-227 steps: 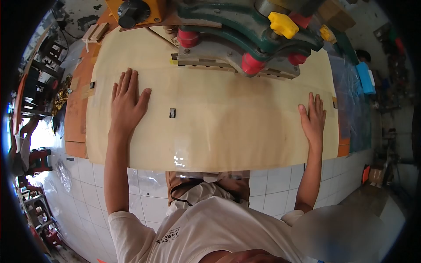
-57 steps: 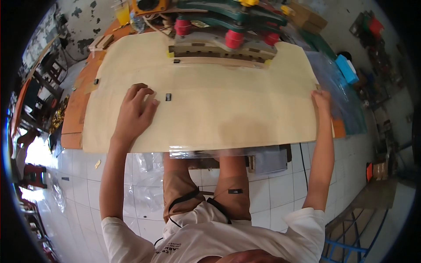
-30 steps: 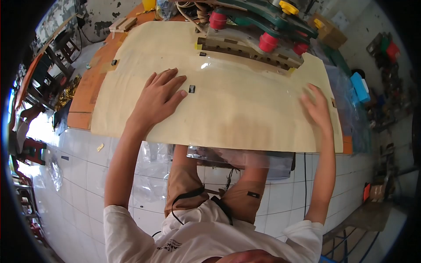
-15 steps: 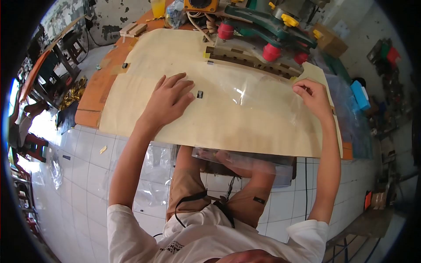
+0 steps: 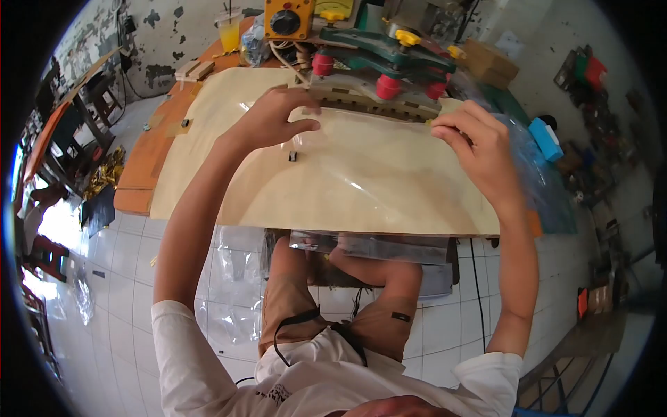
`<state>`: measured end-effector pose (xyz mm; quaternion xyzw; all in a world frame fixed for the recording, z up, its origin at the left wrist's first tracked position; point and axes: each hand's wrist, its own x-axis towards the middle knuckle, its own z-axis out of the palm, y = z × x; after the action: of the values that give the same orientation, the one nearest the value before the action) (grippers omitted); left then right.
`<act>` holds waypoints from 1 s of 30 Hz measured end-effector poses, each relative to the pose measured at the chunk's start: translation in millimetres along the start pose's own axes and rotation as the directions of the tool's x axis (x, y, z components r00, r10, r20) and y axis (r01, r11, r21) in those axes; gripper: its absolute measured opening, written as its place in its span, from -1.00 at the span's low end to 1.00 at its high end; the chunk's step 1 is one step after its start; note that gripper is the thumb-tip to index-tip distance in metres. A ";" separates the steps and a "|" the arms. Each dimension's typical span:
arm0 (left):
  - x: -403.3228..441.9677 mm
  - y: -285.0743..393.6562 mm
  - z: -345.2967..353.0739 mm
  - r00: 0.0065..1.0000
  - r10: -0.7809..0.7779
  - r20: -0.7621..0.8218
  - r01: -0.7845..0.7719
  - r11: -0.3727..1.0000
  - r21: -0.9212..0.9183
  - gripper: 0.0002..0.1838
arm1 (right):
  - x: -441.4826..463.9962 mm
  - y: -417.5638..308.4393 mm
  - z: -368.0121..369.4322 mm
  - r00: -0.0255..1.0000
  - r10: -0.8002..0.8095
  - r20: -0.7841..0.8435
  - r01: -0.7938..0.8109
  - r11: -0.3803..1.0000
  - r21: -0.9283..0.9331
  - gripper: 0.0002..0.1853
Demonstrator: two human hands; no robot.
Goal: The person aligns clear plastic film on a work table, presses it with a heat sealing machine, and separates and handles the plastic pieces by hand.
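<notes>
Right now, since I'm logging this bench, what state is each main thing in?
clear sheet: bowed, glossy
left hand: open, fingers blurred
right hand: pinched, apparently on clear sheet
cream cover: spread over table
cup: upright, partly filled
machine: on or off, can't tell

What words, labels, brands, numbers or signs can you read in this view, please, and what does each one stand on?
None can be read with certainty.
Dark print on the white T-shirt: too blurred.
Small black label on the brown shorts: too small.
Black dial on the orange control box: any markings are too small to make out.
</notes>
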<state>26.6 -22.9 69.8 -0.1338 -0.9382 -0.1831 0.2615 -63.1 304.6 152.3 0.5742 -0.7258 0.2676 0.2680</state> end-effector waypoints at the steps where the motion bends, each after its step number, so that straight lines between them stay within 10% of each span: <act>1: 2.3 -3.5 3.7 1.000 0.014 -0.002 -0.014 1.000 -0.001 -0.75 | -0.1 0.1 -2.4 0.997 0.057 0.043 -0.059 0.996 0.059 -0.88; 13: 3.5 -2.8 13.8 0.997 -0.073 -0.021 0.066 0.970 -0.233 -0.85 | -16.9 46.4 -12.2 0.892 0.304 0.335 -0.405 0.866 0.293 -0.63; 16: 4.3 10.2 12.2 0.995 -0.052 -0.086 0.038 0.987 -0.156 -0.86 | -22.2 58.7 -5.5 0.885 0.334 0.323 -0.445 0.809 0.383 -0.64; 18: 2.1 52.9 3.4 0.883 0.077 -0.463 -0.114 0.992 -0.053 -0.85 | -22.9 61.4 -4.9 0.881 0.354 0.314 -0.461 0.790 0.403 -0.65; 20: -10.2 100.3 -14.8 0.924 0.103 -0.368 -0.202 0.949 -0.243 -0.83 | -22.6 62.6 -2.8 0.862 0.378 0.337 -0.489 0.795 0.360 -0.67; 25: -37.0 192.5 -21.9 0.880 0.389 -0.273 -0.392 0.270 -0.880 -0.46 | -25.2 69.9 8.1 0.878 0.341 0.336 -0.460 0.797 0.392 -0.70; 30: -53.2 243.1 -8.4 0.866 0.417 -0.275 -0.186 -0.242 -0.952 -0.43 | -25.4 73.4 13.2 0.887 0.322 0.332 -0.446 0.785 0.430 -0.69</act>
<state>158.6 183.4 114.3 -0.5233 -0.4231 -0.7390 0.0321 -130.9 327.4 119.3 0.4902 -0.7616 0.4222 -0.0385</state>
